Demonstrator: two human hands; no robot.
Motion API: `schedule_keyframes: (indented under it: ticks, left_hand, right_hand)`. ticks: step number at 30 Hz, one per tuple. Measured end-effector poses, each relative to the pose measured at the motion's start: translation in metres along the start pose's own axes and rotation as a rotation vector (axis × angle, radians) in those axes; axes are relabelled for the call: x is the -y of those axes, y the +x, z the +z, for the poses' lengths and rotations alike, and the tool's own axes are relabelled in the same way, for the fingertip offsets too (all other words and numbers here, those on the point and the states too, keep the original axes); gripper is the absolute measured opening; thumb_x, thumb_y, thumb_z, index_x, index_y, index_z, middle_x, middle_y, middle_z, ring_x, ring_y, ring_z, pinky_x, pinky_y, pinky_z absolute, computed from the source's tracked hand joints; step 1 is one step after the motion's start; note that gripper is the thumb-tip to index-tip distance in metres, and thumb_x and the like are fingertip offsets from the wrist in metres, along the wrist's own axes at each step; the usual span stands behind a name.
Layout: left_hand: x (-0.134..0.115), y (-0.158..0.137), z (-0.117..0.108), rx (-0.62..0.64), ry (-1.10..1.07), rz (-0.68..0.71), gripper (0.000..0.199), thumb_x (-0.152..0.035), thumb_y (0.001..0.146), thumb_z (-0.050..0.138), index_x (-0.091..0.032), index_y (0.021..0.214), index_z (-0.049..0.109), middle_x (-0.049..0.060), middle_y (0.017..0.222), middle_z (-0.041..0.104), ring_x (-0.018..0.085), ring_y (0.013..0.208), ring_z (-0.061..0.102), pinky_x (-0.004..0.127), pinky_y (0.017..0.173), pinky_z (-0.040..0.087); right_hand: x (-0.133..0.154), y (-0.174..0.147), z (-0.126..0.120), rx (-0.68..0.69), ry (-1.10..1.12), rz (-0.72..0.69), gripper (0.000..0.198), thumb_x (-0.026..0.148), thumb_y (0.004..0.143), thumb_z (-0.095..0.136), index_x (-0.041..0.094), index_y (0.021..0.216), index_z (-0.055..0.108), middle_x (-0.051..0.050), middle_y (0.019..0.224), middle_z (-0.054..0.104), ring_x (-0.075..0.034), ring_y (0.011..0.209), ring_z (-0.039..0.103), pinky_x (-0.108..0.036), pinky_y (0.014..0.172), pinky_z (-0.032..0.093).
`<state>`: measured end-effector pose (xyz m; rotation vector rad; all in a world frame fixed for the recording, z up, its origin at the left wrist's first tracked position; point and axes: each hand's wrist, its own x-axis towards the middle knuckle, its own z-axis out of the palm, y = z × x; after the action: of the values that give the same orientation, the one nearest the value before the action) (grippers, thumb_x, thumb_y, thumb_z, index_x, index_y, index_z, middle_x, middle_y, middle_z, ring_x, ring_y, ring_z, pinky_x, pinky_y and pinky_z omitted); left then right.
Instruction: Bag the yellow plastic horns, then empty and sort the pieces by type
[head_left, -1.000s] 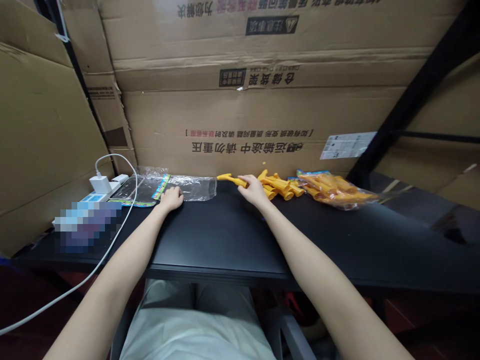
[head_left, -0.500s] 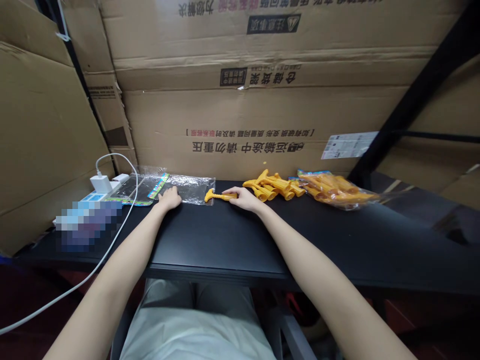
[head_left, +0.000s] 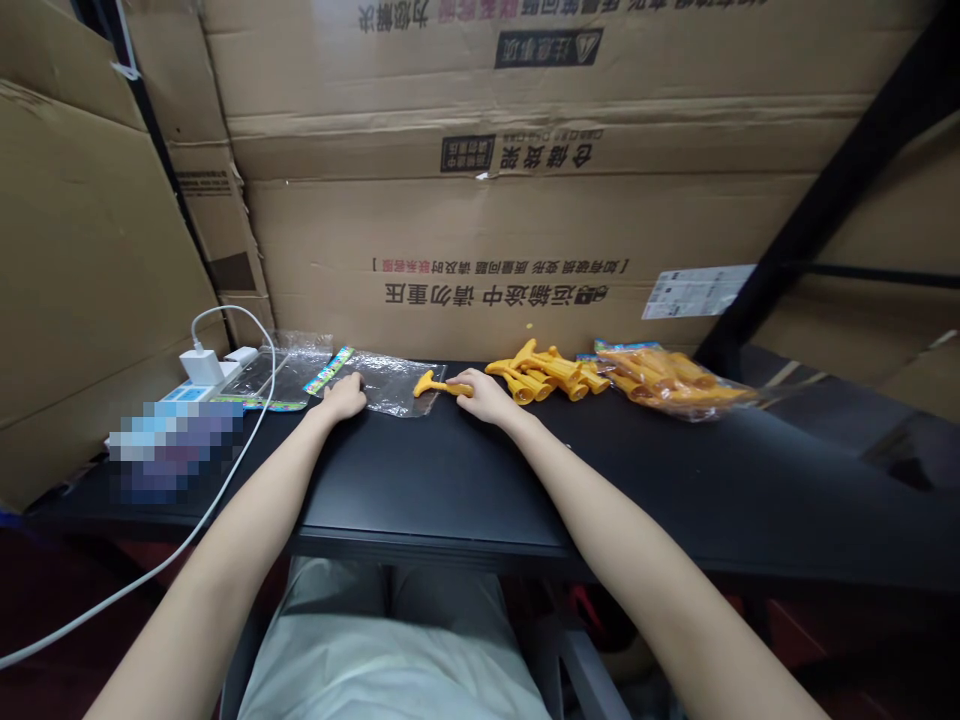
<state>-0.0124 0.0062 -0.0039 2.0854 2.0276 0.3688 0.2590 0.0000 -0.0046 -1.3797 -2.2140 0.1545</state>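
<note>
A yellow plastic toy shaped like a small hammer (head_left: 429, 384) is in my right hand (head_left: 484, 398), its fingers closed round the handle end. The toy's head points left, over the end of a clear plastic bag (head_left: 390, 382) lying on the black table. My left hand (head_left: 346, 397) has its fingers curled on that bag, near its colourful printed header (head_left: 329, 371). To the right of my right hand lies a loose pile of similar yellow toys (head_left: 547, 372).
A filled clear bag of yellow toys (head_left: 667, 380) lies beyond the pile. More clear bags (head_left: 289, 360) lie at left, near a power strip with a white charger (head_left: 201, 366) and cable (head_left: 251, 440). Cardboard (head_left: 495, 220) stands along the back of the black table (head_left: 450, 480).
The clear bag under my left hand has slid a little to the right and turned slightly. The hammer-shaped toy has shifted slightly right and tilted. The pile has not moved.
</note>
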Motion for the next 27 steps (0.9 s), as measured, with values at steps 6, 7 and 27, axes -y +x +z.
schedule_keyframes:
  ticks: [6, 7, 27]
  left_hand:
    - [0.001, 0.003, 0.004, 0.005, 0.013, 0.032, 0.046, -0.015, 0.08, 0.04, -0.017, 0.125, 0.049, 0.013, 0.133, 0.054, 0.026, 0.123, 0.049, 0.041, 0.101, 0.037]
    - [0.002, 0.004, 0.004, 0.008, 0.01, 0.038, 0.047, -0.014, 0.08, 0.04, -0.017, 0.126, 0.048, 0.012, 0.134, 0.054, 0.025, 0.124, 0.049, 0.04, 0.102, 0.037]
    - [0.008, 0.009, -0.006, -0.182, -0.155, -0.053, 0.034, -0.017, 0.081, 0.044, -0.019, 0.109, 0.063, 0.011, 0.114, 0.067, 0.027, 0.11, 0.06, 0.034, 0.09, 0.045]
  right_hand:
    - [0.012, 0.0, 0.009, 0.09, 0.214, -0.08, 0.038, 0.006, 0.073, 0.056, 0.016, 0.108, 0.069, -0.007, 0.107, 0.067, -0.017, 0.098, 0.063, -0.029, 0.092, 0.047]
    - [0.013, 0.001, 0.011, 0.108, 0.271, -0.081, 0.037, 0.007, 0.074, 0.057, 0.016, 0.109, 0.068, -0.008, 0.107, 0.068, -0.017, 0.097, 0.063, -0.03, 0.091, 0.048]
    - [0.008, 0.002, -0.005, 0.113, 0.179, 0.092, 0.028, 0.039, 0.069, 0.067, 0.015, 0.082, 0.071, -0.002, 0.075, 0.066, -0.015, 0.068, 0.057, -0.025, 0.063, 0.041]
